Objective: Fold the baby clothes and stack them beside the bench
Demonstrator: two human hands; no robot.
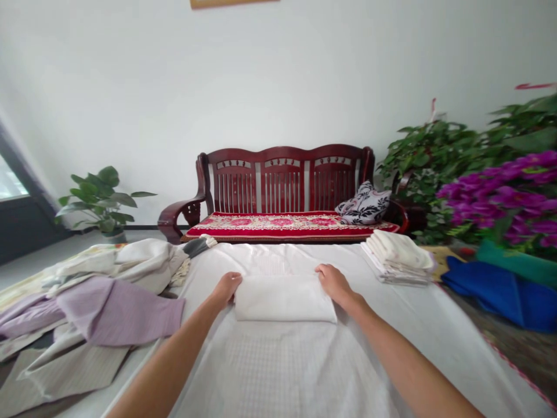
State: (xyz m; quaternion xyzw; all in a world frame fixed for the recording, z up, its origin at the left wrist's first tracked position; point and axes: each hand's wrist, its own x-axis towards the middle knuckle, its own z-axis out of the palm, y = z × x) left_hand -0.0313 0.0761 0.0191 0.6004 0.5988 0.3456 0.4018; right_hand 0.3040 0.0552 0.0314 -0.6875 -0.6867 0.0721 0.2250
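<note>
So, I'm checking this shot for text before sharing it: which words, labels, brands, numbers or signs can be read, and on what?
None that I can read.
Folded white cloth between the left hand and right hand: no lettering visible.
Cushion and red seat cover: patterns only.
Stacked cloths: any print is too blurred to read.

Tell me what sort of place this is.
Probably a living room: a dark-red carved wooden bench, a black-and-white leaf-patterned cushion and a green potted plant suggest it.
</note>
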